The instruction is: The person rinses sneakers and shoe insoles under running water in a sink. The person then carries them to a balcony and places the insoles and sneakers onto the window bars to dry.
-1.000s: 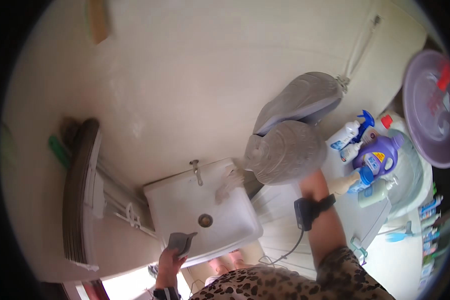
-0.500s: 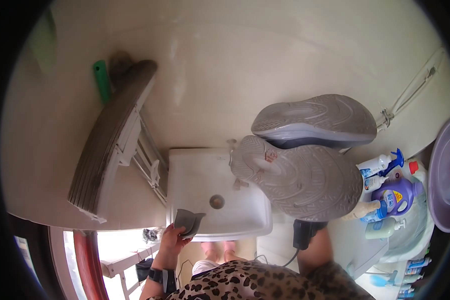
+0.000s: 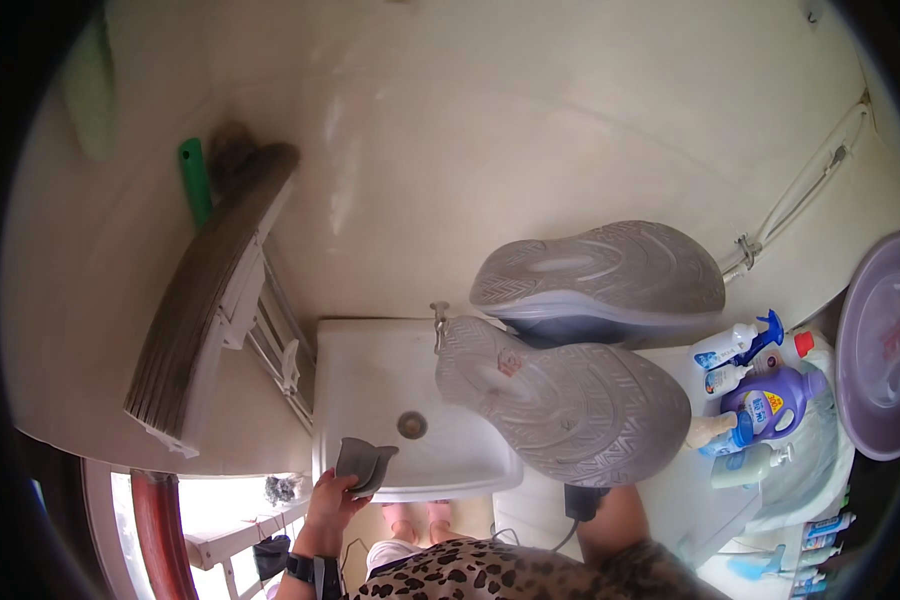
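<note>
My left hand (image 3: 332, 502) grips a small grey curved piece (image 3: 363, 466) by its lower edge, over the front left of the white sink (image 3: 360, 385). Over the sink's right side is a grey shoe (image 3: 580, 410), its patterned sole facing the camera. My right arm reaches up behind this shoe, and the shoe hides my right hand and its fingers. A second grey shoe (image 3: 600, 275) lies just above the first, sole outward, near the wall. The metal faucet (image 3: 439, 318) stands at the sink's back edge, partly behind the first shoe.
Bottles crowd the right side, among them a purple detergent jug (image 3: 770, 403) beside a pale basin (image 3: 820, 470). A purple basin (image 3: 880, 350) stands farther right. On the left are a dark-edged rack (image 3: 210, 300) and a green handle (image 3: 195, 180). A hose (image 3: 810, 190) hangs at upper right.
Over the last second, the view shifts and the first shoe turns its sole more fully toward the camera. The grey piece stays in my left hand.
</note>
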Demonstrator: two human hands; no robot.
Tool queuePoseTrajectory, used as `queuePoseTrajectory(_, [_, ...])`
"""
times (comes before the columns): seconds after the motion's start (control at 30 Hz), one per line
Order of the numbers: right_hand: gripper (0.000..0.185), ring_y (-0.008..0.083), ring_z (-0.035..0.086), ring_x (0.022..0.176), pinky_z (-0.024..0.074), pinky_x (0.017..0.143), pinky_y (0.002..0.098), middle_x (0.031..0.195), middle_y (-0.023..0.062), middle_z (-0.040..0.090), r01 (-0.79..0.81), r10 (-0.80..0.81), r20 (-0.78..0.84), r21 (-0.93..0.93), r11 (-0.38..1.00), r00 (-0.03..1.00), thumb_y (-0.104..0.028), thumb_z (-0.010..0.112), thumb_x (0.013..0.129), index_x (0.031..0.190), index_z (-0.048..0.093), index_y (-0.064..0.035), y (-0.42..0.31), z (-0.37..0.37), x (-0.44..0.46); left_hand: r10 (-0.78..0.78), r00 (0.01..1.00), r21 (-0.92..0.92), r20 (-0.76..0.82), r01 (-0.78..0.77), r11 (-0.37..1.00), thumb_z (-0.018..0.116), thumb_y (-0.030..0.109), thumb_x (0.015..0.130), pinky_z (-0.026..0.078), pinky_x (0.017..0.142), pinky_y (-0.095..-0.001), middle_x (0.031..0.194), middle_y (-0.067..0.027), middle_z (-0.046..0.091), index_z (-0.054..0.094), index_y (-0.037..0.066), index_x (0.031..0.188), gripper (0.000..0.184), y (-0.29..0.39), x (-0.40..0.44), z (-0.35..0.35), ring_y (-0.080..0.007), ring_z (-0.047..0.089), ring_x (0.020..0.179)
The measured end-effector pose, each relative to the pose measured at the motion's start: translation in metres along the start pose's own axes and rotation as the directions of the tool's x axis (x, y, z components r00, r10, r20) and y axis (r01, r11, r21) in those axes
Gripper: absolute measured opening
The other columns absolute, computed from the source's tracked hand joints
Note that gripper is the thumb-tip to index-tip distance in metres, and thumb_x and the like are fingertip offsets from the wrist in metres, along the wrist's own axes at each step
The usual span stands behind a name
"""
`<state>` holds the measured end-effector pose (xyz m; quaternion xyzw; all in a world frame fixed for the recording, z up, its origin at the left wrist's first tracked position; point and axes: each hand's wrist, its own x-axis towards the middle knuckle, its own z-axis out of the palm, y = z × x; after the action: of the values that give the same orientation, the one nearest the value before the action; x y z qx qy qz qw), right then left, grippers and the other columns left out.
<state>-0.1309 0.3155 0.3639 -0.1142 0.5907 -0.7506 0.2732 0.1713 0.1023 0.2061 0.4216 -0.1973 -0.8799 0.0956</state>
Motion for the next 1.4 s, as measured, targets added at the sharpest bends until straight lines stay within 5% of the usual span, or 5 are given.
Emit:
queuePoseTrajectory(0.73, [0.036, 0.0176, 0.056, 0.106, 0.0447, 0.094, 0.0329, 0.115, 0.0066, 0.06, 0.265, -0.258, 0.06, -0.202, 0.943, 0.964, -0.024, 0.045, 0.097, 0.122, 0.053, 0.0003, 0.002, 0.001, -0.023, -0.041, 0.994, 0.192, -0.102, 0.06, 0.98, 0.049, 0.007, 0.083, 0.05, 0.074, -0.0425, 0.112, -0.0124, 0.057, 0.05, 0.002, 0.118, 0.036, -0.005, 0.005, 0.016, -0.0256, 0.058, 0.093])
queuePoseTrajectory(0.8, [0.035, 0.0172, 0.059, 0.1, 0.047, 0.09, 0.0319, 0.112, 0.0072, 0.062, 0.025, -0.04, 0.099, 0.146, 0.989, 0.994, -0.025, 0.045, 0.097, 0.118, 0.055, 0.0002, 0.026, 0.004, -0.009, -0.098, 0.995, 0.236, 0.0, 0.095, 0.967, 0.049, 0.007, 0.081, 0.046, 0.084, -0.0483, 0.117, -0.0137, 0.055, 0.049, 0.002, 0.122, 0.041, 0.0, 0.032, -0.019, -0.0295, 0.052, 0.109])
queuePoseTrajectory(0.87, [0.035, 0.0166, 0.063, 0.088, 0.0518, 0.082, 0.03, 0.105, 0.0085, 0.064, -0.338, 0.317, 0.166, 0.701, 0.628, 0.934, -0.029, 0.044, 0.097, 0.111, 0.059, 0.0001, 0.068, 0.006, 0.017, -0.12, 0.993, 0.198, -0.021, 0.122, 0.973, 0.048, 0.007, 0.08, 0.046, 0.086, -0.0498, 0.123, -0.0157, 0.051, 0.048, 0.0, 0.122, 0.042, 0.003, 0.037, -0.004, -0.0315, 0.051, 0.111])
queuePoseTrajectory(0.97, [0.036, 0.0176, 0.065, 0.083, 0.053, 0.075, 0.0318, 0.099, 0.0078, 0.066, -0.274, 0.329, 0.058, 0.695, 0.664, 0.943, -0.031, 0.042, 0.098, 0.108, 0.06, -0.0015, 0.034, 0.001, -0.009, -0.233, 0.972, 0.216, -0.024, 0.232, 0.948, 0.049, 0.016, 0.088, 0.049, 0.07, -0.0402, 0.098, -0.0081, 0.063, 0.058, 0.006, 0.107, 0.023, 0.019, 0.061, 0.022, -0.0224, 0.059, 0.085])
queuePoseTrajectory(1.4, [0.036, 0.0161, 0.059, 0.096, 0.0471, 0.085, 0.0323, 0.112, 0.0056, 0.06, 0.153, 0.012, -0.305, 0.511, 0.845, 0.952, -0.034, 0.039, 0.097, 0.113, 0.056, -0.0059, 0.016, -0.073, -0.236, -0.542, 0.84, 0.628, 0.034, 0.404, 0.665, 0.051, 0.01, 0.081, 0.05, 0.066, -0.0394, 0.093, -0.0151, 0.062, 0.051, -0.002, 0.107, 0.028, 0.015, 0.097, 0.06, -0.0288, 0.061, 0.079])
